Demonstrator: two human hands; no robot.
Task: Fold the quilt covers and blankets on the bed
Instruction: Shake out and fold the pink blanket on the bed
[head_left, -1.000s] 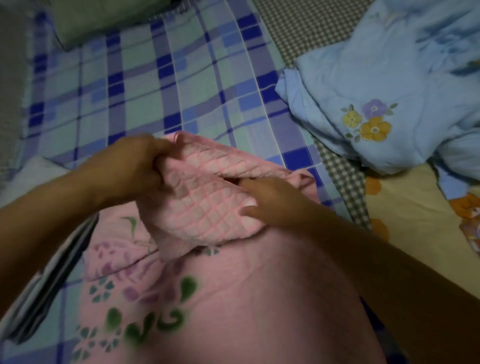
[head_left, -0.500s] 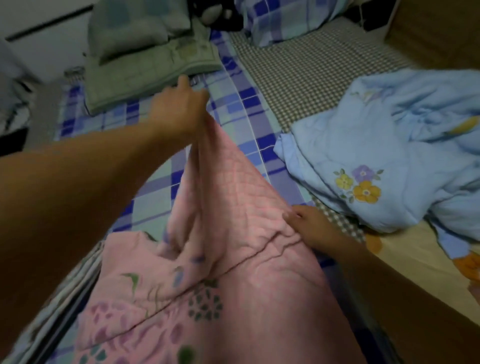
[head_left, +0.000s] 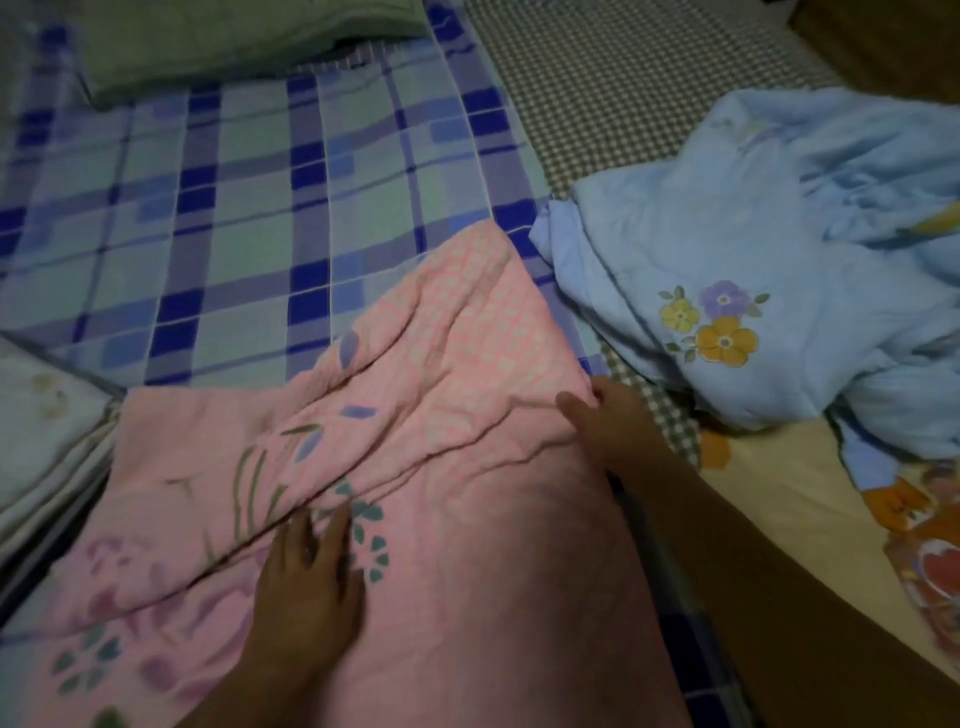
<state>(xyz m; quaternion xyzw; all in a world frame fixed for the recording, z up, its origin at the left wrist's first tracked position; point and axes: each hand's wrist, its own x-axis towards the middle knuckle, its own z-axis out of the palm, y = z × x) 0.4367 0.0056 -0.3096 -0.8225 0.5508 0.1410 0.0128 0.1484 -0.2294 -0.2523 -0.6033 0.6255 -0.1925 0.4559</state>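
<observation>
- The left hand (head_left: 311, 587) lies flat, fingers spread, pressing the pink quilt (head_left: 415, 467) at its near middle.
- The right hand (head_left: 610, 421) holds the pink quilt's right edge, fingers curled over it.
- Right of the pink quilt, a crumpled blue blanket (head_left: 753, 249).
- Beyond the pink quilt, the plaid sheet (head_left: 234, 208), then a green pillow (head_left: 234, 36).

Pink quilt (head_left: 426, 467) cut off at frame bottom; green bedding (head_left: 234, 36) cropped at top edge — right hand (head_left: 618, 421) fingertips hidden under quilt edge
</observation>
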